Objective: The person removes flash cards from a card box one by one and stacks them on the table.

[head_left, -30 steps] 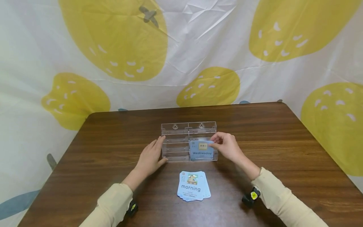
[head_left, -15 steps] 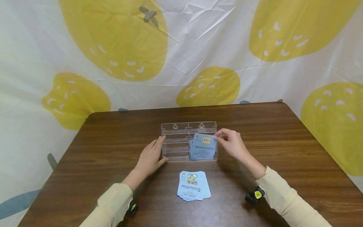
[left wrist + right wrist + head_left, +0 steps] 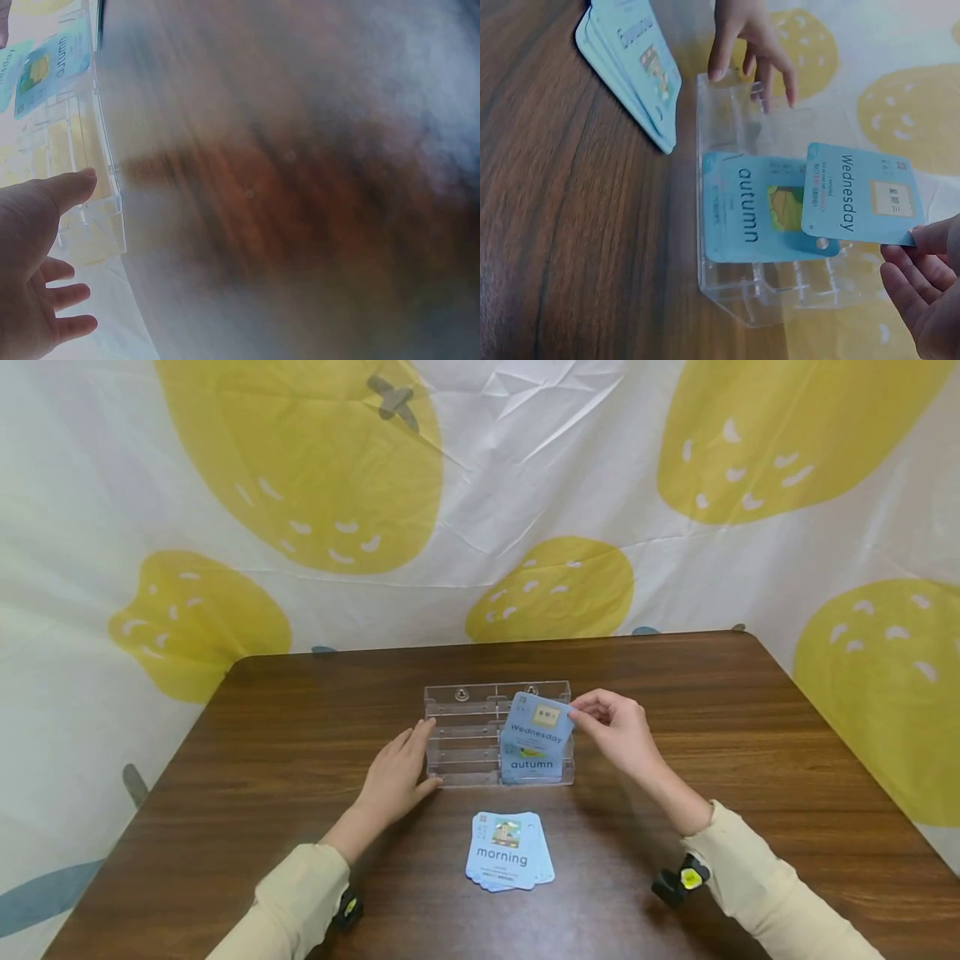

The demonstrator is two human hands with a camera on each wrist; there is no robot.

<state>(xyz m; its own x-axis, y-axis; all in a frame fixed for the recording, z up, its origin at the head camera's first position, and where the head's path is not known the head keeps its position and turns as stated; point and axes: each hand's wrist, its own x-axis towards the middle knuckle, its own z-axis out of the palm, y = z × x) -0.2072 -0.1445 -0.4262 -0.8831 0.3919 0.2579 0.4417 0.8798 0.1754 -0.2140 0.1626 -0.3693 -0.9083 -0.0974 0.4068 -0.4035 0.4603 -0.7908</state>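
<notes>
My right hand point(image 3: 617, 727) pinches the top right corner of a blue "Wednesday" card point(image 3: 862, 191) between thumb and fingers. That card is tilted and raised in front of the clear plastic rack point(image 3: 463, 768). Below it, an "autumn" card point(image 3: 750, 214) stands in the rack's front right pocket, its upper part partly covered in the head view. My left hand point(image 3: 397, 772) rests against the rack's left side, fingers extended, thumb at the front lower corner. In the left wrist view the thumb point(image 3: 75, 189) touches the rack's edge.
A fanned stack of blue cards point(image 3: 504, 853), with "morning" on top, lies on the brown wooden table point(image 3: 300, 727) in front of the rack. Behind the table hangs a white cloth point(image 3: 360, 610) with yellow fruit prints.
My right hand has lifted the "Wednesday" card up and slightly right out of the front right pocket, uncovering the "autumn" card. My left hand stays at the rack's left side.
</notes>
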